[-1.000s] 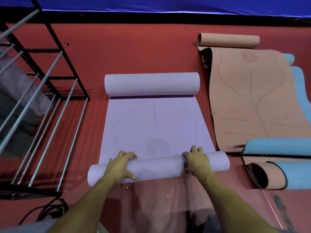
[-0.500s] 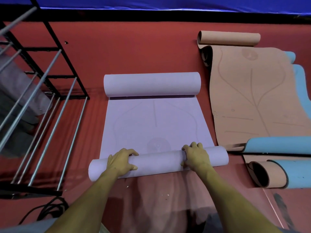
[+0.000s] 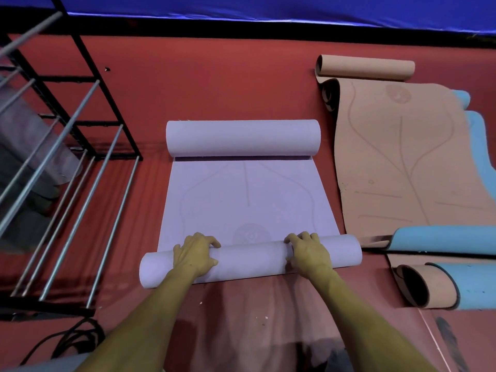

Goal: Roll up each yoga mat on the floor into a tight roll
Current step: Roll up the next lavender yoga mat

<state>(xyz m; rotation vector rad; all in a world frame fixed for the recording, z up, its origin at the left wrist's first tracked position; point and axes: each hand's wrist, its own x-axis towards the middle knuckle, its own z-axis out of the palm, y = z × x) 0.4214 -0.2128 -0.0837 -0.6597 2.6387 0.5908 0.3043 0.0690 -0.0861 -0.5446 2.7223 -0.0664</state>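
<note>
Lavender yoga mat (image 3: 245, 200) is lying flat on the red floor (image 3: 214, 84), centre of view, with both ends curled: far roll (image 3: 243, 137) sitting at the top end, near roll (image 3: 252, 260) lying across the bottom end, slightly tilted, its right end further from the camera than its left.

Left hand (image 3: 194, 255) is resting on top of the near roll toward its left end, fingers curling over the far side of the roll, thumb lying on the near side, so it is gripping the roll. Right hand (image 3: 308, 252) is doing the same right of centre, fingers wrapping over the top. Fingertips are touching the flat part of the mat or just above it; can't tell which from this angle.

To the right, well apart from the hands, a tan mat (image 3: 397, 162) is lying mostly unrolled with a curled far end. A blue mat (image 3: 445, 238) is peeking out beside and across it. A loose tan-and-blue roll (image 3: 440, 287) is sitting near the bottom right.

On the left a black metal rack (image 3: 80, 135) with silver bars is standing. A black cable (image 3: 72, 342) is lying at bottom left. Blue sheeting (image 3: 268, 9) is running along the far edge.
</note>
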